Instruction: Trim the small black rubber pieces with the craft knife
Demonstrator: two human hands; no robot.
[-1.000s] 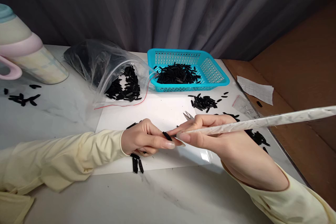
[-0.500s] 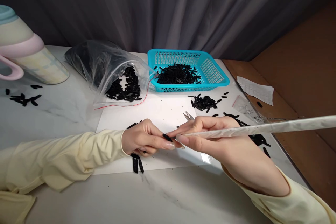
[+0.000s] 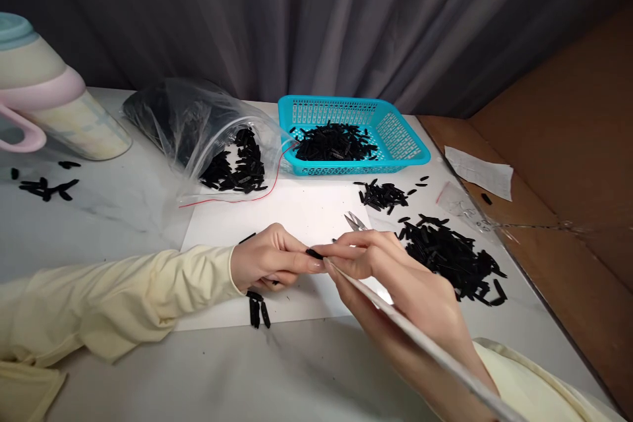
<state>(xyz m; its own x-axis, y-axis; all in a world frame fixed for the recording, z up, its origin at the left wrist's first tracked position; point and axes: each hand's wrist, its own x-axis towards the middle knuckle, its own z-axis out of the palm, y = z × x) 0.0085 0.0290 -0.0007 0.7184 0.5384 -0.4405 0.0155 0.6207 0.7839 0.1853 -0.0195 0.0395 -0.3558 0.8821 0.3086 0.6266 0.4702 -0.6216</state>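
Note:
My left hand (image 3: 274,257) is closed, pinching a small, narrow black piece (image 3: 314,254) between thumb and forefinger. My right hand (image 3: 395,277) is closed on a long, thin whitish stick (image 3: 415,330), whose tip meets the black piece at my fingertips. The stick's far end runs down to the lower right, out of view. Both hands are over a white sheet (image 3: 316,208). Several black pieces (image 3: 258,312) lie below my left wrist. Scissors (image 3: 355,221) lie just behind my right hand, their handles hidden.
A blue basket (image 3: 356,163) and an open plastic zip bag (image 3: 168,112) hold many black pieces. Loose heaps (image 3: 452,257) of them lie at right and left. A pastel tumbler (image 3: 64,105) stands at far left. Paper (image 3: 479,173) and a small clear bag (image 3: 457,201) lie at right.
The stick has swung from pointing right to pointing down right, as my right hand turned and dropped lower. My left hand stays nearly in place, with the black piece slightly turned.

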